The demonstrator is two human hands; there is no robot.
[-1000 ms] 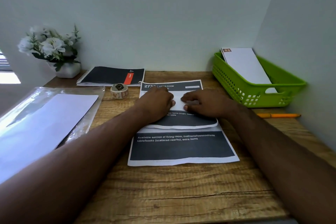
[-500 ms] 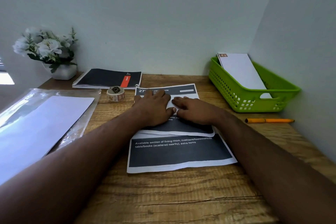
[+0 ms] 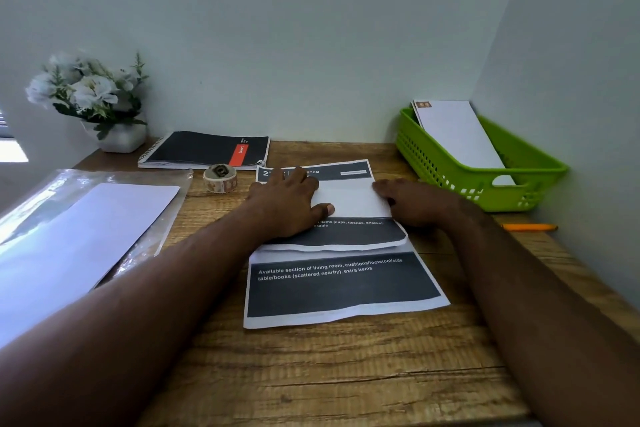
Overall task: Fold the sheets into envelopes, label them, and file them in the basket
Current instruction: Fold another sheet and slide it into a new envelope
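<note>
Hands (image 3: 291,204) spread apart; wood desk (image 3: 332,374), white walls

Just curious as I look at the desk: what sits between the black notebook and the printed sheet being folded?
A small roll of tape lies on the wood between the black notebook and the printed sheet, seen in the head view.

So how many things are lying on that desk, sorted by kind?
Printed sheets: 1
Envelopes: 1
Baskets: 1
Notebooks: 1
Tape rolls: 1
Pens: 1
Flower pots: 1
Plastic sleeves of blank paper: 1
Total: 8
</note>
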